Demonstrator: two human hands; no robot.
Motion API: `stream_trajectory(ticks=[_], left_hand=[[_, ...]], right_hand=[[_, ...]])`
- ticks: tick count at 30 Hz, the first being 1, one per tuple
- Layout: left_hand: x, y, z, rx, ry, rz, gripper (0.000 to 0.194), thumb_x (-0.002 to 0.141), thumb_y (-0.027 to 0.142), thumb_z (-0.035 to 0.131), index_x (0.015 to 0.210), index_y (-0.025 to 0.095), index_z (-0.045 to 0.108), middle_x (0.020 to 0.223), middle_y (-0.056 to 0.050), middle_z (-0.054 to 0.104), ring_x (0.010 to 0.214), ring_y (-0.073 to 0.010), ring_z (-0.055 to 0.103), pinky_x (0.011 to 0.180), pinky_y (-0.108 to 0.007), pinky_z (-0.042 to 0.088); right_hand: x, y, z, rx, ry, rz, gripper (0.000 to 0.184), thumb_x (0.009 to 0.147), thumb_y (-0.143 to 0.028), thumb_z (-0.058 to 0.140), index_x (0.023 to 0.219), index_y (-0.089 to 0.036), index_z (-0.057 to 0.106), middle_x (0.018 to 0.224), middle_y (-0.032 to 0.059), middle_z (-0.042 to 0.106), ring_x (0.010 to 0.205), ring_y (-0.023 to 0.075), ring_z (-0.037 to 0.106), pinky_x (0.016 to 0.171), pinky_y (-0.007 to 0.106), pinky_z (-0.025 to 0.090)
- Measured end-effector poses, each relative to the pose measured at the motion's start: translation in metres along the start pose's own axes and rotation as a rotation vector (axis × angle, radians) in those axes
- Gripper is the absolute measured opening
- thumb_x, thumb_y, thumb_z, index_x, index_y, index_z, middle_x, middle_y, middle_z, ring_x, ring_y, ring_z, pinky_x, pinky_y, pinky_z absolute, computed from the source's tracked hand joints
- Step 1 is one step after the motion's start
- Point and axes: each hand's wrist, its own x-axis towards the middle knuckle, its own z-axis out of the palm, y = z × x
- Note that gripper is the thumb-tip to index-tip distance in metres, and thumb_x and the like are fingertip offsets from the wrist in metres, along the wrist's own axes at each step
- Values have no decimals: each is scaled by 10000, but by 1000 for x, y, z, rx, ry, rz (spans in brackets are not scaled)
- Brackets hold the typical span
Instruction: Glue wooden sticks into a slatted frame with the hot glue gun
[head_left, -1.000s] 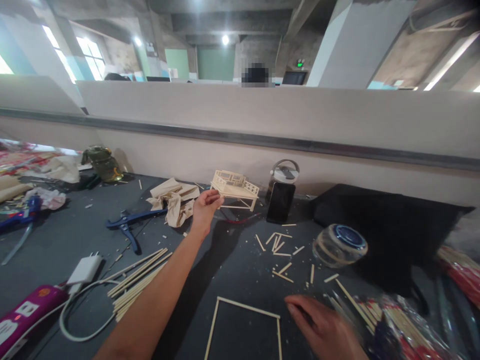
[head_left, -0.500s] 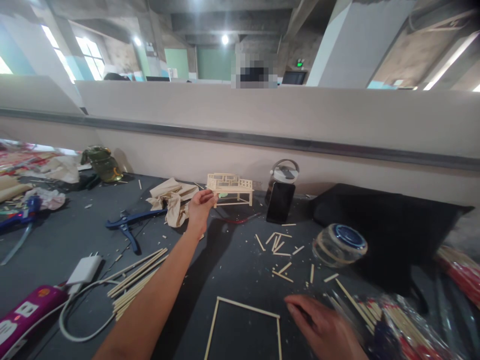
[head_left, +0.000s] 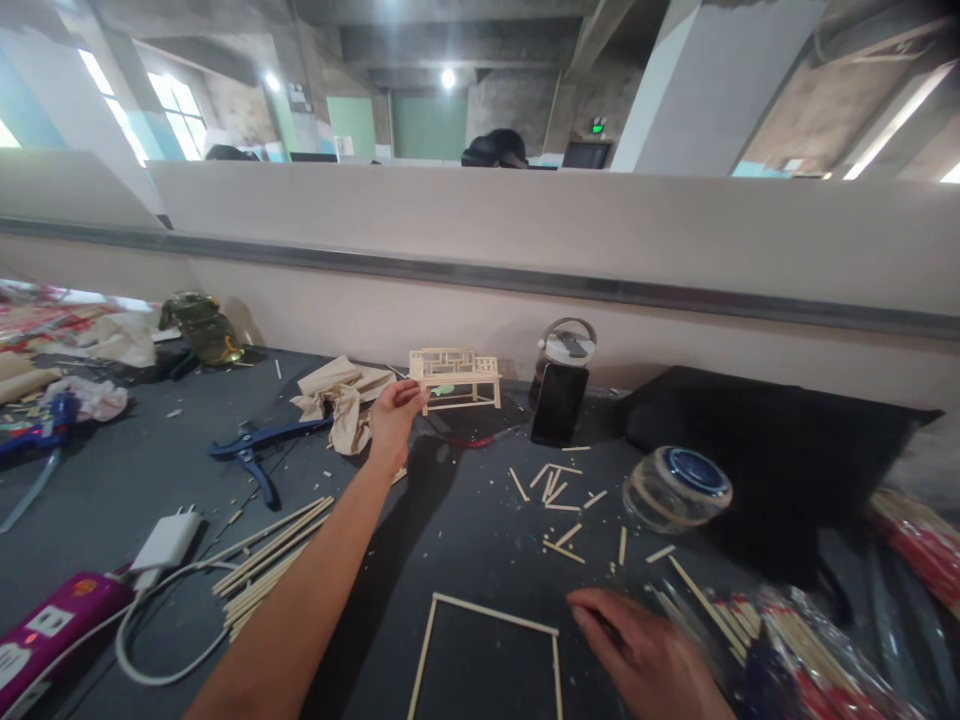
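Head view: my left hand (head_left: pixel 393 420), fingers pinched on the pale wooden-stick couch-like model (head_left: pixel 465 379) left of the black rectangular phone (head_left: pixel 559 404), could crack joints by over-squeezing; can't tell if my right hand (head_left: pixel 637 640) grips anything.

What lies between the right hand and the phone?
In the head view, short sticks lie scattered on the dark table between the right hand and the phone.
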Motion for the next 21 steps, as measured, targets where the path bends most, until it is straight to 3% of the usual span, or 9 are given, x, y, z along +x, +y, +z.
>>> stream_trajectory(ticks=[11,21], left_hand=[[3,-5,-6,53,-16,25,432,499,300,807,883,141,693,814,-53,715,801,-190,651,763,-315,492],[10,-25,-18,110,67,-5,379,467,243,779,817,145,671,746,-42,690,734,-184,633,678,-302,487]], right_hand=[[1,2,2,9,-25,14,198,946,-291,443,939,-278,640,858,-24,750,755,142,727,676,219,569],[-1,3,3,14,-3,11,187,937,-286,460,941,-265,646,855,-11,753,749,143,728,697,220,572]])
